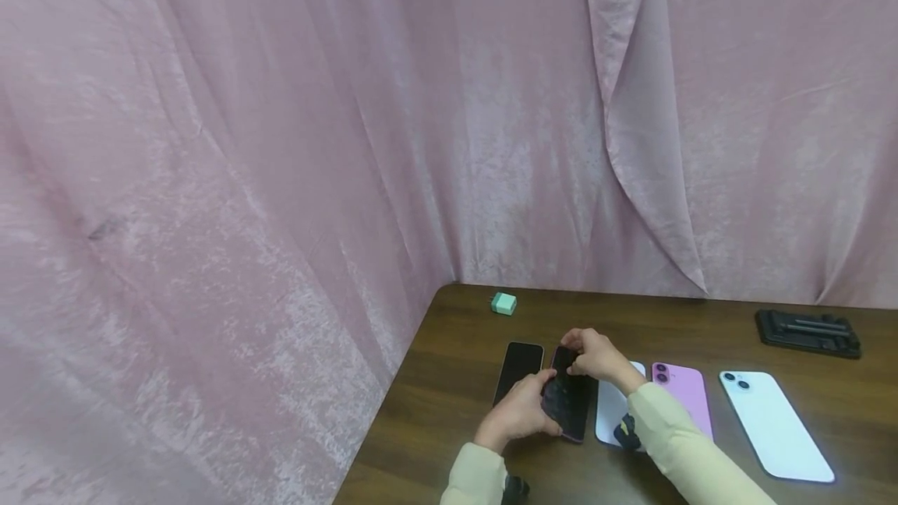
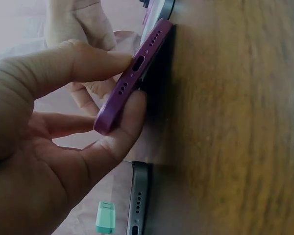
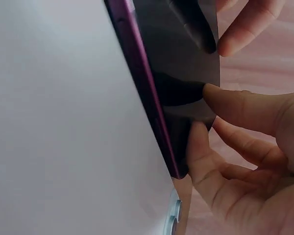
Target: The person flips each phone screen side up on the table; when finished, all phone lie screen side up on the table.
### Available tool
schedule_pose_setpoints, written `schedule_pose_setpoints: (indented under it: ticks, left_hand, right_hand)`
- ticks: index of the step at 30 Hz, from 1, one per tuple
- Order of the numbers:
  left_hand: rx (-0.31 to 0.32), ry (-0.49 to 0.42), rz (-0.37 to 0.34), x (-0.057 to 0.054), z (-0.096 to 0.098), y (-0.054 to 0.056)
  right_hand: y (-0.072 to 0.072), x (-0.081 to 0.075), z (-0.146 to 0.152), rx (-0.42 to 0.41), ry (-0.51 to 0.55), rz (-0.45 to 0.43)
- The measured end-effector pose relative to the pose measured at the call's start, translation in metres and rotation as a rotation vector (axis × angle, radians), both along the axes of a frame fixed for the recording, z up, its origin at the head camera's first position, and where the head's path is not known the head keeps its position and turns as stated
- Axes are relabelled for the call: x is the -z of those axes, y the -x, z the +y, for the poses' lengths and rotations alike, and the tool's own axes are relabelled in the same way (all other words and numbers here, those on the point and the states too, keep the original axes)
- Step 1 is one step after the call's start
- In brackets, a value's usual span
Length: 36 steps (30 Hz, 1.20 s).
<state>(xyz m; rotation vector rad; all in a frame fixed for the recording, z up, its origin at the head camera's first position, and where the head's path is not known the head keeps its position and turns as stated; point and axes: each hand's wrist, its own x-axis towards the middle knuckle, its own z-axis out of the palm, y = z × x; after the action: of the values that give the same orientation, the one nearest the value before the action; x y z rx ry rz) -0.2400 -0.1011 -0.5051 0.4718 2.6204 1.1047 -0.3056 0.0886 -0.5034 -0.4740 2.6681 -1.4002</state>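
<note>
A purple smartphone (image 1: 571, 407) with a dark, glossy screen is held tilted just above the wooden table. My left hand (image 1: 519, 409) grips its lower end, thumb on one face and fingers on the other. The charging port and speaker holes on its purple edge (image 2: 112, 110) show between the thumb and fingers in the left wrist view. At the upper end, my right hand (image 1: 592, 355) pinches the phone, its thumb (image 3: 235, 103) on the screen and a finger curled at the top edge. The screen mirrors the fingers.
Left of the held phone lies a black-screened phone (image 1: 519, 369). To the right are a white phone (image 1: 610, 411), a lilac phone (image 1: 687, 392) and another white phone (image 1: 779, 427). A mint charger (image 1: 503, 303) and a black folded stand (image 1: 807, 333) lie farther back, before pink curtains (image 1: 526, 178).
</note>
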Motion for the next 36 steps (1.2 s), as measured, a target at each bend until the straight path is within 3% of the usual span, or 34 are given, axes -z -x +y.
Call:
schedule_pose_setpoints:
  ticks: [12, 20, 28, 36]
  left_hand:
    - [0.002, 0.226, 0.057, -0.002, 0.01, -0.001]
    - [0.03, 0.394, 0.113, -0.009, 0.018, -0.002]
    - [0.04, 0.426, 0.148, -0.008, 0.019, -0.002]
    - [0.029, 0.442, 0.156, -0.011, 0.021, -0.006]
  right_hand:
    - [-0.004, -0.006, -0.005, 0.072, -0.204, 0.058]
    - [-0.003, -0.005, 0.002, 0.083, -0.202, 0.084]
    - [-0.001, -0.004, 0.012, 0.062, -0.172, 0.109]
    - [0.001, -0.005, 0.018, 0.041, -0.127, 0.075]
